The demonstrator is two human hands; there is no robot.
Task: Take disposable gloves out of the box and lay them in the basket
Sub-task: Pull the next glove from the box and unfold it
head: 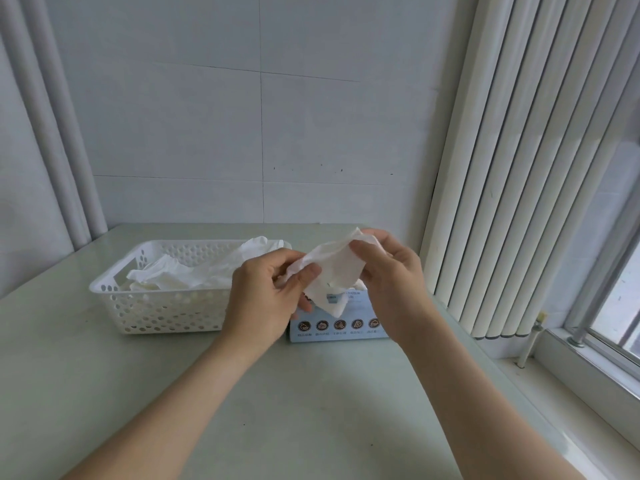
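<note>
Plastic this thin may tear if tugged, so the left hand [263,296] and right hand [391,271], each pinching an edge between thumb and fingers, should ease the crumpled, translucent white glove [334,271] flat above the blue glove box [341,327] before laying it in the white perforated basket [162,311] beside it, where other gloves [207,271] lie
</note>
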